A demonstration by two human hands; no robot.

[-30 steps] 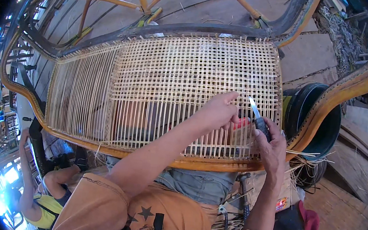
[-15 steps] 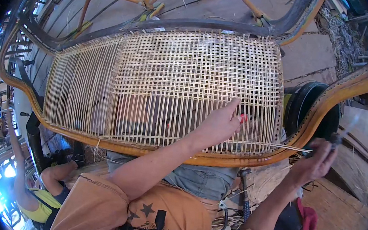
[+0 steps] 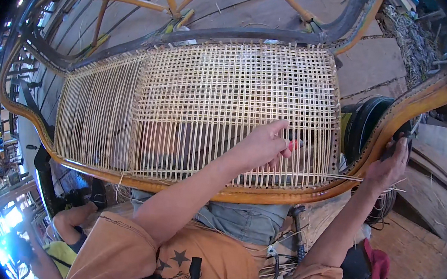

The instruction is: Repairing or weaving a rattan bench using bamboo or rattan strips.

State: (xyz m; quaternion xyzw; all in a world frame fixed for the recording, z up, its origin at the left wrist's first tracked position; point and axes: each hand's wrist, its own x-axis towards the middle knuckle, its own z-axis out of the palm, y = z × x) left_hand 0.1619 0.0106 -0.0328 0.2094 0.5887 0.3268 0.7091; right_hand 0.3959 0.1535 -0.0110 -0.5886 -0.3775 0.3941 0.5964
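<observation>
A woven cane panel fills a curved rattan frame across my lap. Its far part is an open square weave; nearer me only upright strands run. My left hand lies over the near edge of the weave, index finger stretched along it, other fingers curled. A small red tool pokes out at those fingers; its full shape is hidden. My right hand is closed beside the frame's right curve, around something dark whose kind I cannot make out. Loose cane strands run from the panel's near right corner toward my right wrist.
A black bucket stands behind the frame's right side. A hammer lies by my legs. A red cloth item and boards are at lower right. Another person's leg shows at lower left.
My right hand has moved up and a little left, closer to the frame's right curve. My left hand has shifted slightly left. The view has tilted a little.
</observation>
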